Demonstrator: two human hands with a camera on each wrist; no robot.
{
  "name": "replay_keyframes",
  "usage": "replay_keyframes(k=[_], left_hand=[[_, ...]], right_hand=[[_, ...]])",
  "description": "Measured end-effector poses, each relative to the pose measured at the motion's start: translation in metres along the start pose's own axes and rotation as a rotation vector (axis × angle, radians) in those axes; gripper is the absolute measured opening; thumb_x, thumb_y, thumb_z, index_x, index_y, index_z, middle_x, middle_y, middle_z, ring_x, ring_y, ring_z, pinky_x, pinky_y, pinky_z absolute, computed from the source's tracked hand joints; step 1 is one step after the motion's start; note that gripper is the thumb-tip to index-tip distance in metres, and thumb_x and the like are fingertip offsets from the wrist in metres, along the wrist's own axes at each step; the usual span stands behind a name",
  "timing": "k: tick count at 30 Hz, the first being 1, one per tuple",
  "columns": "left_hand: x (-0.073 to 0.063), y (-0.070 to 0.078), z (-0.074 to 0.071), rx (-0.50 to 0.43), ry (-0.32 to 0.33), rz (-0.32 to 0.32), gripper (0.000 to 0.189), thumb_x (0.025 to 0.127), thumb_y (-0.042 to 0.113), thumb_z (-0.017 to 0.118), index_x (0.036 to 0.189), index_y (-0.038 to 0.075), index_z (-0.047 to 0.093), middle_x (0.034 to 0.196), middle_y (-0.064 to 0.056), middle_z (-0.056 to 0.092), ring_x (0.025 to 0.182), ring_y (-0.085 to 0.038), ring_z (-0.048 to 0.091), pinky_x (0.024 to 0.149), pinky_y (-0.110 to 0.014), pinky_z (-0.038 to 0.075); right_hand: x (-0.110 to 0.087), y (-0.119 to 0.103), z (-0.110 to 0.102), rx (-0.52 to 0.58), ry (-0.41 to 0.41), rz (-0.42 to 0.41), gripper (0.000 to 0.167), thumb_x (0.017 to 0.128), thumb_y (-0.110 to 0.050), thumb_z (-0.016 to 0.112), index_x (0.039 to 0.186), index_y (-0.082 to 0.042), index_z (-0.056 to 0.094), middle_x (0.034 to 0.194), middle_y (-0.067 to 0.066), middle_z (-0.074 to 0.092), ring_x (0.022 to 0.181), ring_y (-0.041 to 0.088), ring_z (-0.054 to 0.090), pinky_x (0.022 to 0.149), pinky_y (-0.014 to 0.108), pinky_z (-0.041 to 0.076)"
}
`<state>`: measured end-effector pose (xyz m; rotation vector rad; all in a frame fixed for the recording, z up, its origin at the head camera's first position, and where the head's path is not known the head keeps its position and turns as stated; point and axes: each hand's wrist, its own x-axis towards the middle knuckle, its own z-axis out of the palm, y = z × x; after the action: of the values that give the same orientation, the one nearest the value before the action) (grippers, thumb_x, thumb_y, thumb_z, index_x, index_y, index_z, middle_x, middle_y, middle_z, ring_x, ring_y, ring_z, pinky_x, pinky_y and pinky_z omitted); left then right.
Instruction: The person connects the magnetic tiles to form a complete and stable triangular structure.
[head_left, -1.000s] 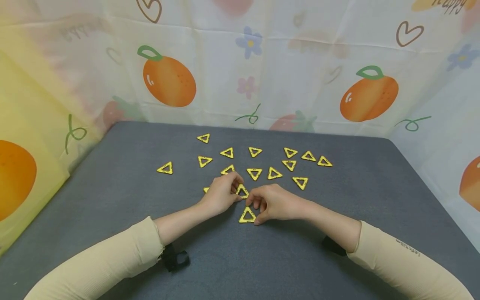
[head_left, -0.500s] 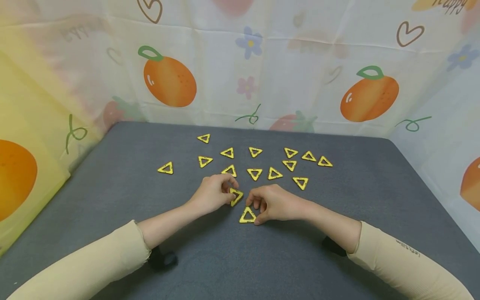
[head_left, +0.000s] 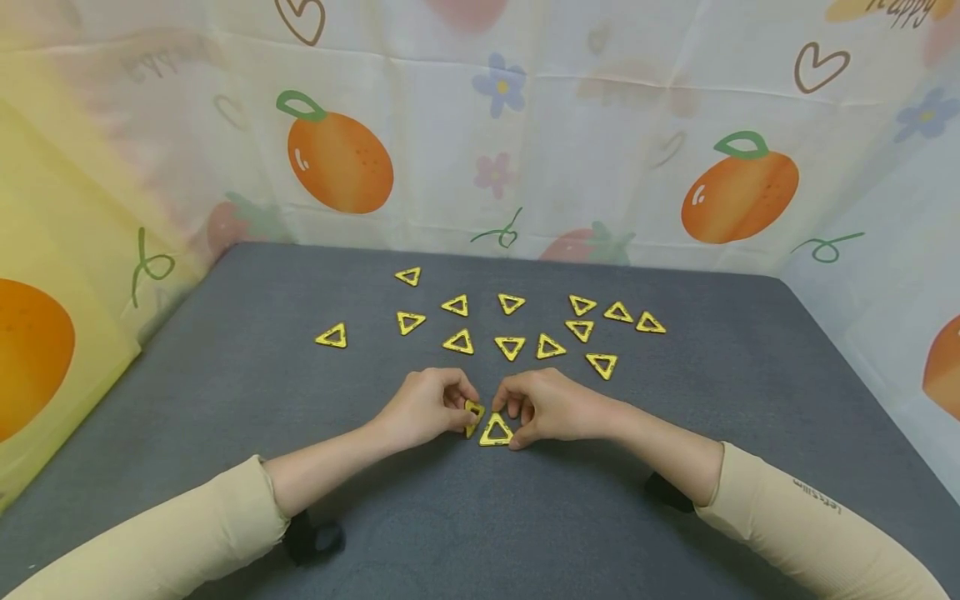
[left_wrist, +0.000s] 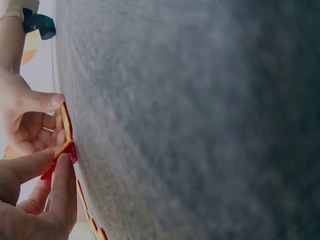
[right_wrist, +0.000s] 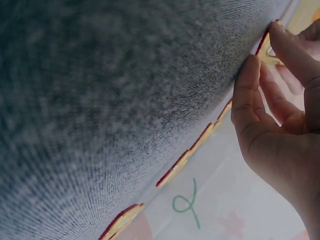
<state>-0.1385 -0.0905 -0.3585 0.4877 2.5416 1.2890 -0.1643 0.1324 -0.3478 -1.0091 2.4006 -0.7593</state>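
Observation:
My left hand [head_left: 423, 407] pinches a yellow triangular magnetic tile [head_left: 478, 409] between thumb and fingers, holding it tilted up. Red shows on that tile's other face [left_wrist: 72, 151] in the left wrist view. Just to the right, a second hollow yellow triangular tile [head_left: 491, 442] lies flat on the table, one point facing away. My right hand [head_left: 553, 406] holds this flat tile, index finger at its far corner and thumb at its near right corner. The tilted tile stands close along the flat tile's left edge; in the left wrist view the two meet or overlap.
Beyond the hands, several more yellow triangular tiles lie scattered flat on the dark grey table [head_left: 225, 392], the nearest being a tile [head_left: 468, 342] behind my left hand. A fruit-patterned cloth [head_left: 442, 167] hangs along the table's back and sides.
My left hand has drawn its tile toward me and turned it from facing up to steeply tilted, beside the flat tile. The right hand has stayed put.

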Motion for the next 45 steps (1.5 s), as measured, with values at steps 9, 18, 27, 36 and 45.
replay_keyframes(k=[9, 18, 27, 36, 45], left_hand=[[0.000, 0.001, 0.006, 0.021, -0.001, 0.045, 0.015, 0.081, 0.005, 0.079, 0.092, 0.004, 0.068, 0.075, -0.006, 0.067, 0.061, -0.006, 0.059, 0.056, -0.021, 0.050], [0.002, -0.002, 0.007, 0.034, -0.061, 0.089, 0.028, 0.075, 0.007, 0.084, 0.098, 0.006, 0.069, 0.081, -0.006, 0.071, 0.068, -0.004, 0.063, 0.062, -0.020, 0.052], [0.008, -0.009, 0.006, 0.004, -0.145, 0.069, 0.041, 0.071, 0.007, 0.087, 0.107, 0.008, 0.068, 0.084, -0.005, 0.073, 0.068, -0.005, 0.065, 0.062, -0.022, 0.053], [0.011, -0.011, 0.007, 0.009, -0.160, 0.081, 0.044, 0.070, 0.010, 0.088, 0.109, 0.012, 0.068, 0.087, -0.002, 0.073, 0.069, -0.005, 0.063, 0.062, -0.022, 0.052], [0.012, -0.013, 0.008, 0.006, -0.168, 0.078, 0.044, 0.071, 0.011, 0.088, 0.109, 0.011, 0.067, 0.085, -0.004, 0.072, 0.069, -0.004, 0.064, 0.064, -0.022, 0.053]], right_hand=[[0.001, 0.000, 0.000, 0.008, -0.001, 0.004, 0.039, 0.077, -0.017, 0.085, 0.110, -0.010, 0.066, 0.091, 0.002, 0.063, 0.068, 0.003, 0.059, 0.063, 0.019, 0.051], [0.001, 0.002, 0.000, -0.007, 0.011, -0.013, 0.038, 0.075, -0.019, 0.087, 0.106, -0.012, 0.066, 0.089, 0.001, 0.064, 0.072, 0.003, 0.058, 0.065, 0.019, 0.051], [0.000, 0.000, -0.001, -0.010, 0.012, 0.003, 0.038, 0.075, -0.018, 0.087, 0.106, -0.010, 0.066, 0.090, 0.000, 0.065, 0.074, 0.002, 0.058, 0.066, 0.017, 0.052], [0.000, 0.000, -0.001, -0.016, 0.009, 0.006, 0.037, 0.075, -0.018, 0.087, 0.104, -0.010, 0.065, 0.091, 0.001, 0.064, 0.071, 0.001, 0.058, 0.064, 0.017, 0.052], [0.000, 0.002, -0.001, -0.021, 0.004, 0.002, 0.036, 0.076, -0.020, 0.086, 0.104, -0.011, 0.064, 0.089, 0.001, 0.063, 0.067, 0.004, 0.055, 0.062, 0.019, 0.049]])
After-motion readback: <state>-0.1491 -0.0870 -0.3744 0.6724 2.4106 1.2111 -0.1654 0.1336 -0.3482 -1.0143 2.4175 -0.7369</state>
